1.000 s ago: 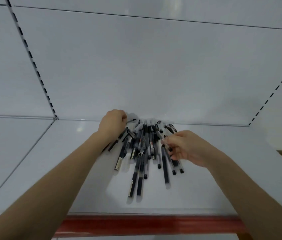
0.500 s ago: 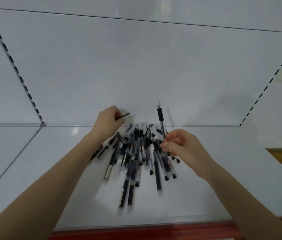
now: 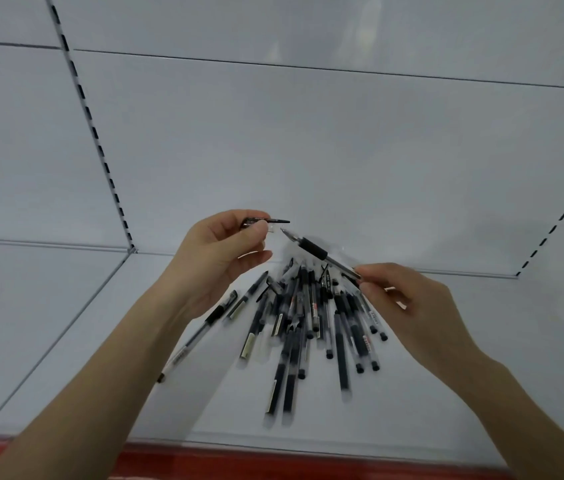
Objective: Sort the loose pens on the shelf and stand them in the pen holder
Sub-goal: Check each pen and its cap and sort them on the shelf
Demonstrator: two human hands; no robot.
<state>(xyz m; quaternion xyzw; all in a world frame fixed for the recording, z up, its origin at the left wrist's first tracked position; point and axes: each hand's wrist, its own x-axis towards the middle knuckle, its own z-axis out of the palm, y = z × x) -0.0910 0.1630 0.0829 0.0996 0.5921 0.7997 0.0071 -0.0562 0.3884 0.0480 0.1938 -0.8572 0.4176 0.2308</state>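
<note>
Several loose black pens [image 3: 308, 317] lie fanned out in a pile on the white shelf [image 3: 447, 393]. My left hand [image 3: 218, 258] is raised above the pile's left side and pinches a small black pen cap [image 3: 263, 221] between thumb and fingers. My right hand [image 3: 408, 306] pinches the back end of an uncapped pen [image 3: 318, 252] with a black grip. That pen's tip points up and left, close to the cap. One clear pen [image 3: 190, 341] lies apart at the left, partly under my left forearm. No pen holder is in view.
The shelf has a white back panel [image 3: 308, 150], slotted uprights at left [image 3: 100, 150] and right [image 3: 557, 226], and a red front edge [image 3: 273, 462]. A neighbouring white shelf [image 3: 14, 306] lies to the left.
Both hands have lifted off the pile. The right hand tilted its pen from upright over to the left, toward the cap. The left hand rose with the cap.
</note>
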